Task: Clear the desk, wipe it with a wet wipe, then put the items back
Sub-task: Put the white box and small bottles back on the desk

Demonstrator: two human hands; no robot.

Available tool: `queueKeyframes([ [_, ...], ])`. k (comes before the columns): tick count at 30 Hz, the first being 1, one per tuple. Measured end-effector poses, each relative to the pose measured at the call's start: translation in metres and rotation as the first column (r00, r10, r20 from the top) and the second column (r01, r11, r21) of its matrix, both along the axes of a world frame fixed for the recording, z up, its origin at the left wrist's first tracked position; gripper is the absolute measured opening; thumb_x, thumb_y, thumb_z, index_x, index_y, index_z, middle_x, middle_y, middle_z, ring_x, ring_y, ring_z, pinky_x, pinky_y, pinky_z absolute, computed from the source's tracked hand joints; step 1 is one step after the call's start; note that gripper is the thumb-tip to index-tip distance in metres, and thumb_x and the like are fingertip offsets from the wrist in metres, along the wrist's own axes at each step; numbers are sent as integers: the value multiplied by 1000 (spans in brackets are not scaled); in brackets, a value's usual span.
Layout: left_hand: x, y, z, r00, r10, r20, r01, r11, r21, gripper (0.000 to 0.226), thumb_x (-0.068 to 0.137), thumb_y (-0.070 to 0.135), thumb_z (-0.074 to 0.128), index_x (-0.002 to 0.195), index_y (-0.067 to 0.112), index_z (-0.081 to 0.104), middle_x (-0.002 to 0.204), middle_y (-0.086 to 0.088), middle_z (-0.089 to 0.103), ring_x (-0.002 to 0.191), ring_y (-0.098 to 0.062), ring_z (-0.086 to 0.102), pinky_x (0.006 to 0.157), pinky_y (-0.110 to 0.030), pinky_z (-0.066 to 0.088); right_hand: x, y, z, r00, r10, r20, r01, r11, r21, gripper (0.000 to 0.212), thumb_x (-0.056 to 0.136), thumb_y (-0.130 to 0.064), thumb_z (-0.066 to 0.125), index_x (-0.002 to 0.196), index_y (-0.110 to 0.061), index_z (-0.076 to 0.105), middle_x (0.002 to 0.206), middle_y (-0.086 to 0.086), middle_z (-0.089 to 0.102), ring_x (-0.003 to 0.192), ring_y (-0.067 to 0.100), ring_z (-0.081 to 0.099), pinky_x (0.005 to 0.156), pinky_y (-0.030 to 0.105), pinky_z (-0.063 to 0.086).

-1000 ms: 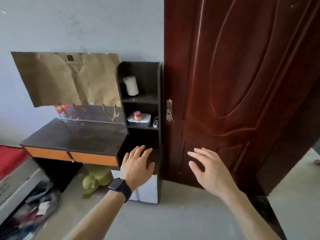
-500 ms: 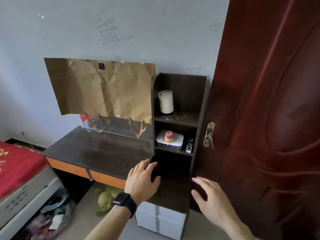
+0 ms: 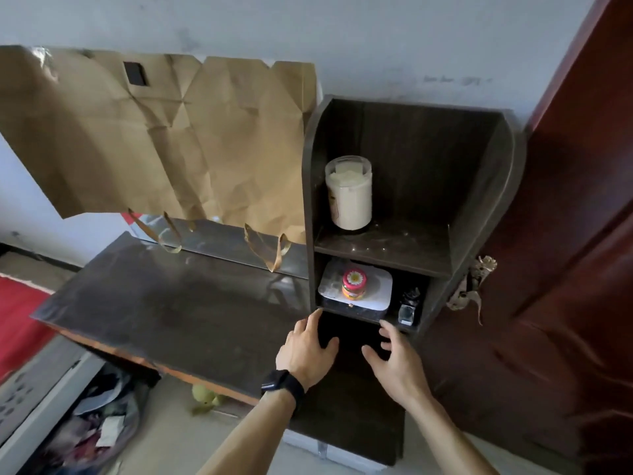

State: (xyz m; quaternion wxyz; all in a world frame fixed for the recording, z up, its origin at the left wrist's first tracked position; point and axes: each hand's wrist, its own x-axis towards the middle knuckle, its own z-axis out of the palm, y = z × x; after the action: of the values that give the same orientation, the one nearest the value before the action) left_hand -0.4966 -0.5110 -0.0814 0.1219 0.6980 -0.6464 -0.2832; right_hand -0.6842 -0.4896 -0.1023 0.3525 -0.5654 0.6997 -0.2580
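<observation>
Clearing is only starting, I judge: my left hand [image 3: 305,351] and right hand [image 3: 394,366] hover open and empty, fingers spread, just near of the shelves [image 3: 404,241] at the desk's [image 3: 171,313] right end, so next I reach into the lower one and grip the small jar [image 3: 354,284] on its white box [image 3: 380,289].

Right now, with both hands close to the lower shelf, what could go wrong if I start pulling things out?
1. The red-lidded jar stands loose on top of the white box; sliding the box out could tip the jar off.
2. The small glass bottle stands near the shelf's front edge, just beyond the right hand; a careless brush could knock it to the floor.
</observation>
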Motion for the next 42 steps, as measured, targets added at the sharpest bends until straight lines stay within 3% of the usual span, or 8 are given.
queueKeyframes([
  [4, -8, -57, -19, 997, 55, -53, -49, 993, 105, 71, 91, 60, 46, 151, 46, 10, 138, -1, 51, 121, -30, 56, 90, -42, 47, 16, -58, -14, 995, -103, 0, 103, 995, -1, 77, 85, -36, 75, 149, -22, 34, 145, 1, 46, 105, 8, 60, 88, 22, 43],
  [6, -14, -82, -26, 997, 77, -32, -73, 991, 113, 65, 92, 62, 41, 149, 42, 17, 133, -4, 57, 116, -33, 59, 88, -42, 47, 23, -80, -15, 988, -156, -3, 156, 988, -8, 81, 85, -37, 76, 151, -23, 31, 148, 2, 42, 106, 9, 60, 89, 23, 44],
  [10, -25, -118, -30, 996, 79, 38, -84, 984, 154, 53, 93, 64, 36, 130, 25, 43, 119, -7, 65, 107, -35, 63, 83, -41, 48, 35, -115, -16, 974, -213, -74, 214, 977, 5, 85, 83, -41, 77, 152, -25, 29, 151, 6, 38, 135, 22, 44, 101, 27, 37],
  [17, -18, -134, -33, 997, -3, 73, -8, 989, 146, 33, 96, 47, 45, 121, 26, 52, 106, -9, 70, 98, -34, 67, 80, -39, 53, 36, -137, -23, 980, -180, -80, 185, 981, 65, 74, 76, -52, 80, 138, -36, 43, 132, -1, 60, 121, 21, 58, 101, 39, 49],
  [23, -17, -127, -35, 984, -129, 127, 115, 987, 109, 45, 95, 42, 47, 136, 25, 42, 118, -10, 65, 105, -35, 64, 83, -41, 52, 27, -83, -21, 935, -352, 41, 354, 932, -74, 66, 74, -40, 86, 128, -25, 52, 115, -11, 65, 108, 8, 63, 89, 20, 50],
  [29, -26, -118, -31, 921, -243, 305, 225, 970, 94, 61, 100, 44, 44, 152, 21, 21, 138, -13, 41, 112, -38, 61, 85, -43, 51, 16, -8, -25, 865, -464, 192, 470, 883, 18, 61, 69, -33, 90, 117, -34, 54, 103, -10, 71, 91, 1, 68, 73, 6, 47],
  [36, -34, -122, -22, 883, -272, 384, 258, 962, 87, 39, 97, 23, 50, 135, 15, 45, 126, -13, 51, 108, -38, 62, 81, -45, 52, 1, 47, -37, 848, -465, 253, 475, 880, 25, 57, 66, -26, 92, 107, -41, 56, 95, -11, 73, 77, 1, 70, 68, 11, 51],
  [42, -37, -95, -15, 963, -196, 186, 187, 980, 70, 57, 82, 33, 64, 135, 18, 48, 130, -9, 48, 107, -39, 60, 83, -42, 51, -15, 76, -49, 844, -461, 275, 468, 883, 45, 57, 66, -36, 91, 112, -41, 58, 96, -13, 74, 82, 4, 71, 74, 21, 56],
])
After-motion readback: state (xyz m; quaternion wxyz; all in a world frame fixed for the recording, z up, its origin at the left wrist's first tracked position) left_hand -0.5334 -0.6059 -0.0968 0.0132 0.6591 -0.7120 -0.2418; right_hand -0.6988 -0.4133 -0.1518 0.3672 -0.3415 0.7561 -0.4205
